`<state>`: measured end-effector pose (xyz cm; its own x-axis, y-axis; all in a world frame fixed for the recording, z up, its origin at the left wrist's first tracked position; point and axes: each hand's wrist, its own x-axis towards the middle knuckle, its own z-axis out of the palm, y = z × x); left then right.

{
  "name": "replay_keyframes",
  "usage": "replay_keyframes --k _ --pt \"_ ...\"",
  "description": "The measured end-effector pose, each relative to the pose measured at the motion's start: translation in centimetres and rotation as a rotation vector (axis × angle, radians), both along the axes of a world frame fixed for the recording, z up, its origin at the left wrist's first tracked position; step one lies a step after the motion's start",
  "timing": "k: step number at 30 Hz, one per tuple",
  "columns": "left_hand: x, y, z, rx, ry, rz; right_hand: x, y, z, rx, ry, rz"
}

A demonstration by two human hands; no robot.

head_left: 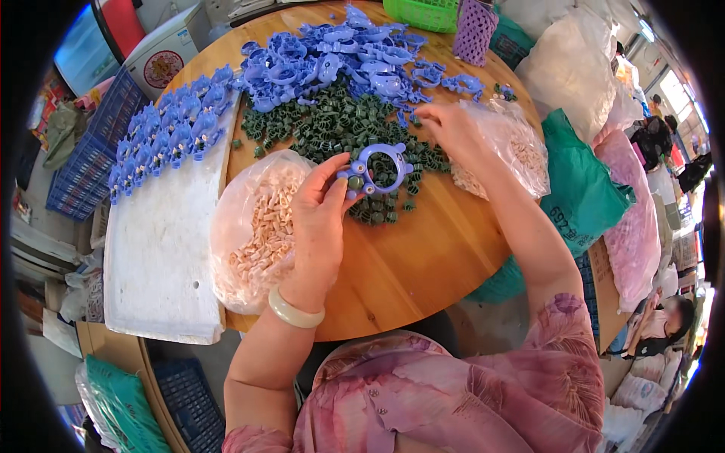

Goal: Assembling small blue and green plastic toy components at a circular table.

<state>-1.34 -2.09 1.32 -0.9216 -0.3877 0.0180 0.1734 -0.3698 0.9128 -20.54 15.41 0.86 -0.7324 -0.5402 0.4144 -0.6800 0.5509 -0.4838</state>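
Between the thumb and fingers of my left hand (321,204) is a blue plastic ring-shaped part (385,167) with small ear-like knobs, raised over the table. A dark green piece (355,182) sits in its near end, by my thumb. My right hand (451,130) is at the right edge of the green pile, fingers bent in a pinch; what they hold, if anything, cannot be made out. Below my hands spreads a heap of small dark green plastic pieces (321,121). Behind it rises a pile of similar blue parts (332,57).
Clear bags of small cream pieces lie on the round wooden table (423,264): a left bag (264,226) and a right bag (521,147). A white board (162,257) carries rows of blue parts (170,128). A green basket (423,11) and purple woven holder (474,34) stand behind.
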Motion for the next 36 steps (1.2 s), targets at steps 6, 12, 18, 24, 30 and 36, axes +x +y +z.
replay_keyframes --k 6,12,18,24,30,36 --pt "-0.2 -0.4 -0.5 0.005 0.037 -0.015 -4.3 -4.0 -0.6 0.418 0.11 -0.166" --pt "0.1 -0.5 -0.5 -0.021 0.032 -0.008 -4.1 -3.1 -0.6 0.428 -0.022 -0.099" --pt "0.1 0.0 0.0 0.028 0.036 -0.022 -1.8 0.7 0.8 0.013 -0.391 0.103" --pt "0.4 -0.4 0.0 0.067 0.059 0.02 6.9 1.6 4.3 -0.194 -0.723 0.143" --pt "-0.2 0.1 -0.8 0.171 0.08 -0.081 10.8 2.6 3.4 -0.364 -0.563 0.15" --pt "0.3 0.1 -0.5 0.109 0.045 -0.118 11.2 0.7 4.4 -0.357 -0.184 0.187"
